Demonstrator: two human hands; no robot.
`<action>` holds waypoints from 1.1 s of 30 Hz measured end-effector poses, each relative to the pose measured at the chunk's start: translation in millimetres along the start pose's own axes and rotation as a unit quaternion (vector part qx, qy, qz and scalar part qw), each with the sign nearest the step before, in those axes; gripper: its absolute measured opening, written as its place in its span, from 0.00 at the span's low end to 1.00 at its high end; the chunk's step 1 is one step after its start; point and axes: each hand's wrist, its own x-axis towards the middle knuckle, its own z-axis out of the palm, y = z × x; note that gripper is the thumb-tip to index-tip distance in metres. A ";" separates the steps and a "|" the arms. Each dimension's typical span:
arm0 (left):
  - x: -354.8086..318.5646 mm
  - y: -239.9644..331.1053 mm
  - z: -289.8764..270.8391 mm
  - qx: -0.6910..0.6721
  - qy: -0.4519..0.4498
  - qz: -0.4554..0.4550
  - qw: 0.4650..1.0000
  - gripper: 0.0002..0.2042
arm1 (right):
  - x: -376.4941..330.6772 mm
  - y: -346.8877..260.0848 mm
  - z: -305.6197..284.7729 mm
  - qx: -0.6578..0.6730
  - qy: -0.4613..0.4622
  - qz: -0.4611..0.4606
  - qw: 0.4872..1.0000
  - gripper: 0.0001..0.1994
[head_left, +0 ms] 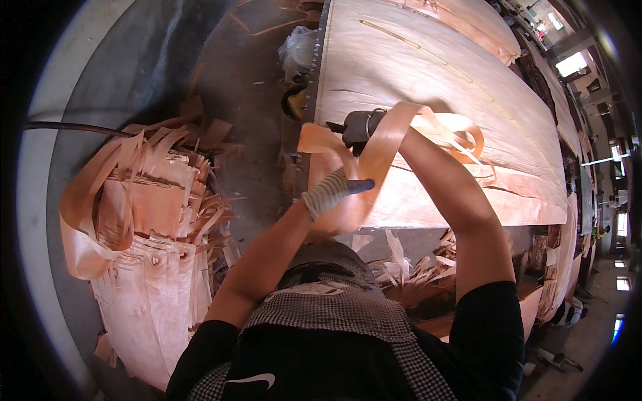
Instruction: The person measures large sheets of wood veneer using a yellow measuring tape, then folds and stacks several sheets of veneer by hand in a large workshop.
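My left hand, in a striped glove with dark fingertips, is closed on a long, curling strip of wood veneer. The strip bends up past my right wrist and loops over the large veneer sheets. Just beyond, at the left edge of these sheets, my right hand is dark-gloved and looks closed. A dark tip sticks out on its left side; what it belongs to cannot be made out. The strip partly covers this hand.
At the left stands a stack of veneer pieces with loose strips draped over it. A thin yellowish stick lies on the big sheets. Veneer scraps litter the floor below their near edge. A clear plastic bag lies beyond the left edge.
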 end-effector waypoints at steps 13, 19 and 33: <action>-73.5 -18.9 -36.6 -0.475 0.096 -0.013 0.874 0.10 | -16.7 78.5 40.3 -0.148 0.222 -0.009 0.964 0.12; -98.4 -55.3 -136.3 -0.015 0.124 -0.109 0.986 0.12 | -72.5 21.5 93.8 0.146 0.390 -0.242 0.876 0.16; -34.6 -152.2 -125.7 0.503 0.009 -0.331 0.798 0.15 | 104.7 45.4 181.4 -0.102 0.446 -0.123 0.881 0.11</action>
